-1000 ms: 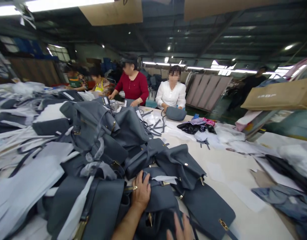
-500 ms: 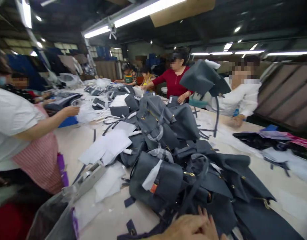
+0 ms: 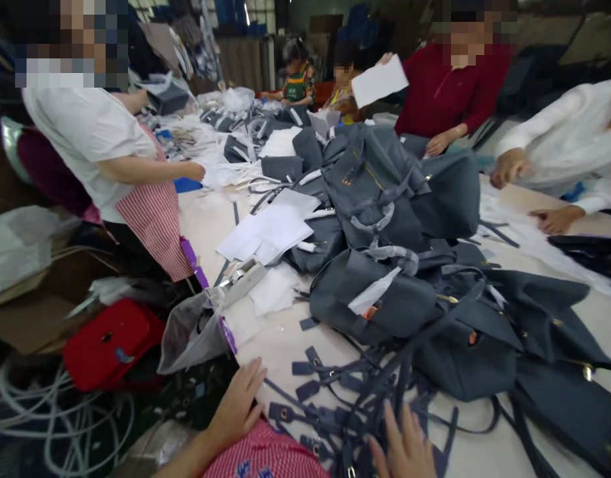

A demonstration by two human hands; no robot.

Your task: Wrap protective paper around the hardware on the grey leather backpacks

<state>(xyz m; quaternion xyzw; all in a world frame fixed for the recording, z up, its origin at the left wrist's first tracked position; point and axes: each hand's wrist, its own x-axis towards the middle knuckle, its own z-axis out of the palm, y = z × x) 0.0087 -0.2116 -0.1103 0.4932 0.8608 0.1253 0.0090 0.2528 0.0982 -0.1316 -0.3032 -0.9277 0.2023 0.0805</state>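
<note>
My left hand (image 3: 239, 397) is at the near edge of the table, fingers stretched out and holding nothing I can see. Over the loose dark straps (image 3: 335, 418) with small buckles, my right hand (image 3: 403, 443) spreads its fingers. Whether it touches the straps I cannot tell. Just beyond lies a dark grey handbag (image 3: 330, 302) with a white paper tag (image 3: 375, 292). More bags of the same dark material (image 3: 464, 365) are heaped beside and behind it, some with gold zips and wrapped handles.
White sheets (image 3: 270, 229) lie left of the heap, near a pale metal device (image 3: 243, 282) at the table edge. A red bag (image 3: 111, 342) and coiled white tubing (image 3: 51, 425) are on the lower left. Several co-workers stand around the table; one in red (image 3: 454, 86) lifts a white sheet (image 3: 379, 81).
The view has tilted down and turned left. My hands, earlier close together at the bottom, are now apart. The bag raised at the right no longer shows; a co-worker now lifts a white sheet.
</note>
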